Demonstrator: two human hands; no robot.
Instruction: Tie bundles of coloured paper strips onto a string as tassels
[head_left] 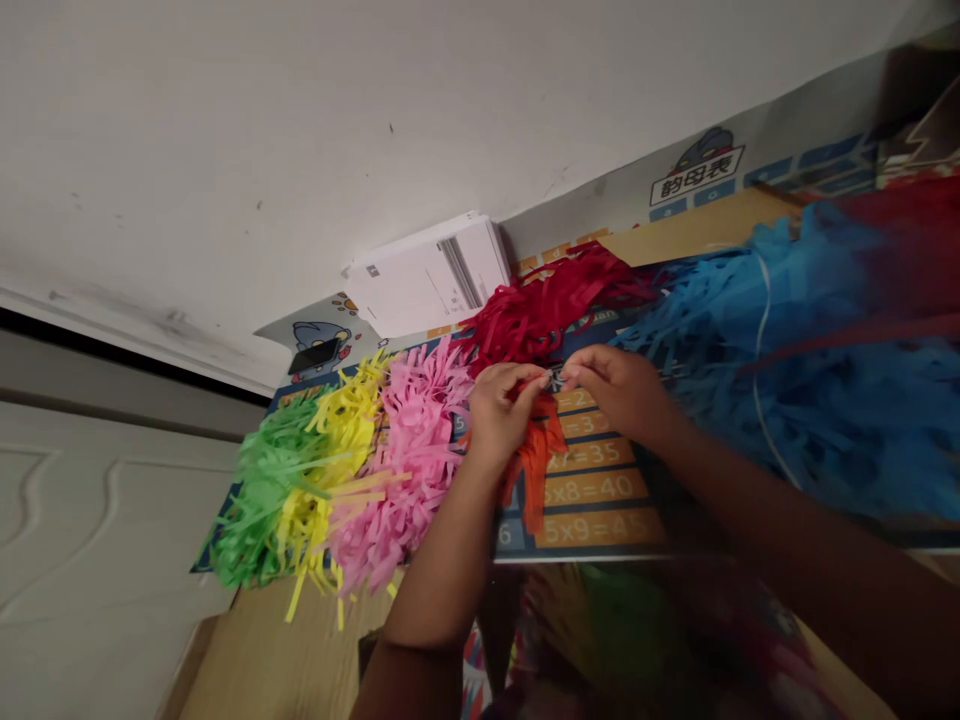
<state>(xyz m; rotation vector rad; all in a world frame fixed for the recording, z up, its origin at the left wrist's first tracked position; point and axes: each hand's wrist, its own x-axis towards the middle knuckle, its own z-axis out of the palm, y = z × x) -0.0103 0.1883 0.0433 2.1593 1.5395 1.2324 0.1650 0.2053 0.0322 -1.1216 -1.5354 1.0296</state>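
Note:
My left hand [501,410] is closed around a bunch of orange paper strips [537,462] that hang down over a printed multiplication chart [592,490]. My right hand [619,385] pinches the top of the same bunch, fingertips meeting those of the left hand at a small dark item I cannot make out. Both hands hover just in front of a pile of red paper strips [551,305].
Piles of shredded paper lie along the chart: green [266,490], yellow [337,440], pink [412,450] and a large blue heap [825,380]. A white box [431,275] leans on the wall. A dark phone [315,355] lies behind the green pile. The wooden table [255,660] shows in front.

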